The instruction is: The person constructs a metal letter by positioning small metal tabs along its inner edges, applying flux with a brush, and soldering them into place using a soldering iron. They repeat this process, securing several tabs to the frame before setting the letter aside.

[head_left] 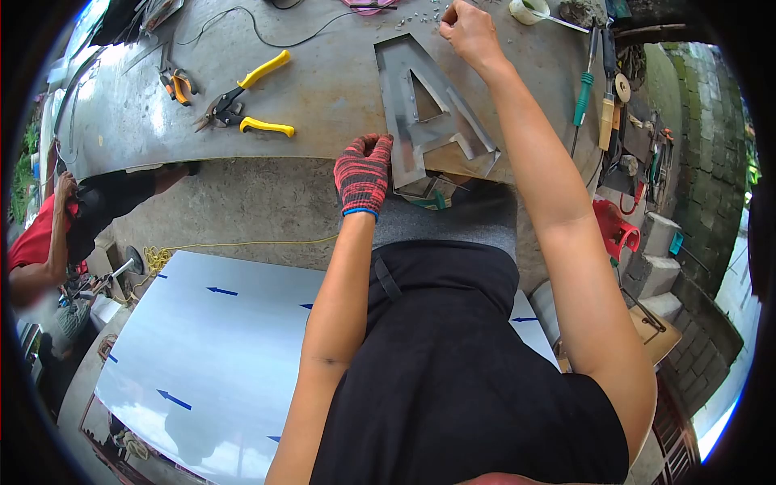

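A hand could pass over the desk [331, 97] between the yellow-handled snips [229, 105] and the metal letter [424, 136]. The letter's upright walls stand in the way between the left hand [365, 171] and the right hand [473, 36].

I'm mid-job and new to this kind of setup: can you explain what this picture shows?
There is no machine: a person works with two hands, and the picture comes from a camera on their head, looking forward and down. The left hand, in a red-and-black knitted glove, has its fingertips at the left edge of a grey sheet-metal letter A. The bare right hand is beyond it, fingers pinched; whether they hold anything is unclear. Also on the grey table lie yellow-handled metal snips and orange-and-black-handled pliers.
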`<state>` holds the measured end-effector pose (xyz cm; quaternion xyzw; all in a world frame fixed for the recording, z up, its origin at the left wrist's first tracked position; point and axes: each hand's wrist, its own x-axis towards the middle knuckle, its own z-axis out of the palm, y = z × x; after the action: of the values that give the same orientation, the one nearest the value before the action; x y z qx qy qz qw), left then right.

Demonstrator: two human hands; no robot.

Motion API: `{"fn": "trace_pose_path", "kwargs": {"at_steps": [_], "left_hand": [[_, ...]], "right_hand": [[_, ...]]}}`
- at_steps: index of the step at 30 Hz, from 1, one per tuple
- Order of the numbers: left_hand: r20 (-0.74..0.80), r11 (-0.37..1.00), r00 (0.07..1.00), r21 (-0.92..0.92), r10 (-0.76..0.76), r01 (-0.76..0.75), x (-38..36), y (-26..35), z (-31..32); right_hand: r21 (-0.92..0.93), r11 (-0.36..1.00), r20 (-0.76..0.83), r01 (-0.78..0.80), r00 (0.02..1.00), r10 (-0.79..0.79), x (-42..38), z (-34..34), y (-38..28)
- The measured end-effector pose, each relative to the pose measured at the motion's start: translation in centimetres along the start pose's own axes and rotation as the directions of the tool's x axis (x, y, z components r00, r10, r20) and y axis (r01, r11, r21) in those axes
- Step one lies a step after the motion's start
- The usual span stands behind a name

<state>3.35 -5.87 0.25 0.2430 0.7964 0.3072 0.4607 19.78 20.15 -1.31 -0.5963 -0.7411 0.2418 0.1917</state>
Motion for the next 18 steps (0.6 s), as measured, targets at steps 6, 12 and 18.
{"fn": "trace_pose_path", "kwargs": {"at_steps": [6,12,18], "left_hand": [[0.010,1.000,1.000,-0.014,-0.012,0.012,-0.2,0.3,-0.1],[-0.015,1.000,1.000,0.005,0.025,-0.025,-0.1,0.1,0.0],[0.006,1.000,1.000,-0.018,-0.002,0.002,-0.1,0.1,-0.1]], "right_hand": [[-0.086,0.994,0.051,0.070,0.997,-0.066,0.1,0.8,0.4],[-0.147,0.982,0.020,0.119,0.993,-0.118,0.3,1.0,0.2],[-0.039,0.991,0.086,0.125,0.989,-0.121,-5.2,-1.3,-4.3]]}}
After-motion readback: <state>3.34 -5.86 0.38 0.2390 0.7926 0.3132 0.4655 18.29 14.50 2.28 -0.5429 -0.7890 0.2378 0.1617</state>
